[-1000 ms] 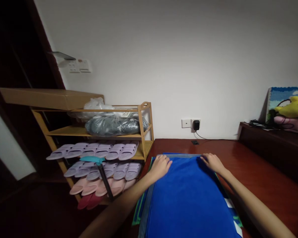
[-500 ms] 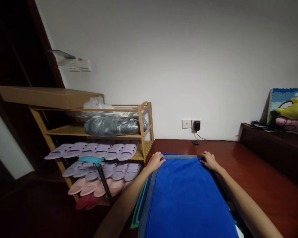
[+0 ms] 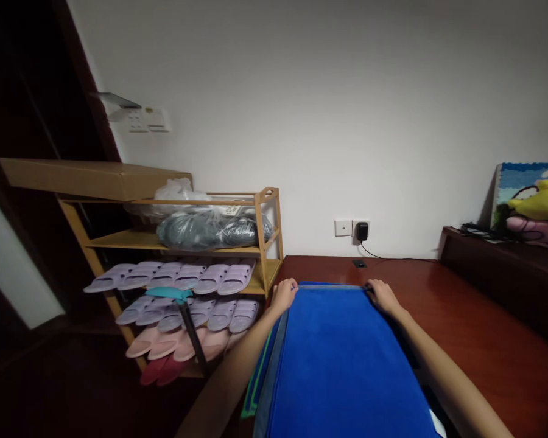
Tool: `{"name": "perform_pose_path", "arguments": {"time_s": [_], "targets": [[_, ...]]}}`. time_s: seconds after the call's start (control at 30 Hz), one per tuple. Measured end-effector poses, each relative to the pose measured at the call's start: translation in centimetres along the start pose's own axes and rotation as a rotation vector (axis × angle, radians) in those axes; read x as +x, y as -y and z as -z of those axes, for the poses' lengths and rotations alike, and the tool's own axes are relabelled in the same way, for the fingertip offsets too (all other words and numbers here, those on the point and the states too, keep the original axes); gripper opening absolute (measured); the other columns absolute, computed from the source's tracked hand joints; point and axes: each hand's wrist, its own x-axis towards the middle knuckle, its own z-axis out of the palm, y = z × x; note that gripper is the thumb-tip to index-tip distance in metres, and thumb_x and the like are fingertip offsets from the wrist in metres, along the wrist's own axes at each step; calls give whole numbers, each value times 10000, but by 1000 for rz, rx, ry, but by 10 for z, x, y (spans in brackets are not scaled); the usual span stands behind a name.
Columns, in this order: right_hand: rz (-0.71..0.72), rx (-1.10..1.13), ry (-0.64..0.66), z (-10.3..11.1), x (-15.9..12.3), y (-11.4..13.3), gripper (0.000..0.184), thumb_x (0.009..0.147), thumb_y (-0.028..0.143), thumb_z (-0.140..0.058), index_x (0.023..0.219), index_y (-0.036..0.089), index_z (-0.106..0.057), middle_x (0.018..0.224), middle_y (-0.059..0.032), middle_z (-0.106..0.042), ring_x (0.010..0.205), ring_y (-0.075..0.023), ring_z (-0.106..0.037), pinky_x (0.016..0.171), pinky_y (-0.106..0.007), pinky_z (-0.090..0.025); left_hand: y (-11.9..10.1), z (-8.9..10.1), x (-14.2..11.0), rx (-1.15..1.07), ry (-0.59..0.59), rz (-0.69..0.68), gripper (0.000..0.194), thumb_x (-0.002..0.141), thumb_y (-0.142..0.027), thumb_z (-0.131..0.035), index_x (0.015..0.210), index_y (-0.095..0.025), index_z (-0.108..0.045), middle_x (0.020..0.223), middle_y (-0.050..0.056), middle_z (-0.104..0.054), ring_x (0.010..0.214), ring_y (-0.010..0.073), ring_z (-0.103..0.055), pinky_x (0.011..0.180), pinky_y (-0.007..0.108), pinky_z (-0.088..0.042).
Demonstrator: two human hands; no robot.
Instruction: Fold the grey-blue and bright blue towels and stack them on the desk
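Note:
A bright blue cloth (image 3: 342,359) is spread flat over a stack of cloths on the dark red tabletop. At its far left corner my left hand (image 3: 285,295) is closed, fingers pinching the edge. My right hand (image 3: 383,296) grips the far right corner in the same way. Between the hands, a thin strip of grey cloth (image 3: 333,286) shows past the blue edge. More layers stick out on the left: a grey-blue edge (image 3: 274,371) and a green-striped cloth (image 3: 259,377). The near end of the stack runs out of view.
On the left stands a wooden shoe rack (image 3: 261,243) with several slippers and a cardboard box (image 3: 95,177) on top. A black-and-turquoise stand (image 3: 189,322) rises before it. A black plug (image 3: 361,231) sits in the wall socket. A yellow plush toy (image 3: 543,201) lies at right.
The far edge of the blue cloth has moved away from me, so less grey shows beyond it. Both hands have shifted slightly with the corners.

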Motion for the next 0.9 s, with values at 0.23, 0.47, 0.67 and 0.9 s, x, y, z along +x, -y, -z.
{"name": "perform_pose_path", "arguments": {"time_s": [0.23,0.47,0.67,0.9], "targets": [[48,-44,20,-15,-22,53,563,935,477,-207,1394,185,-348,1458,-99,-329,1343,-226,-265,1059,-365,-219,-53,-12,-34,156,82,-239,452,925,-287,-330,1363,-191,-383,1488,71,-300,1373,209,-209,1096,368,-188],[79,0,295,-24,-34,62,746,843,710,-135,1451,285,-217,1529,-28,-139,1408,-197,-72,1118,-428,-86,-54,-31,-45,204,402,-152,728,895,-626,-106,1452,-173,-222,1526,79,-163,1402,234,-117,1110,482,-120],[-32,15,305,-16,-35,31,760,839,713,-127,1453,274,-208,1529,-16,-129,1407,-186,-77,1126,-434,-82,-45,-21,-43,220,405,-100,748,878,-651,-71,1452,-195,-221,1529,63,-144,1404,229,-100,1107,510,-98],[-69,29,308,-7,-37,21,767,848,697,-130,1445,231,-253,1521,-57,-172,1404,-206,-98,1119,-449,-94,-36,-12,-45,257,402,-24,719,888,-623,-69,1450,-205,-233,1529,62,-143,1402,247,-110,1101,525,-103]]}}
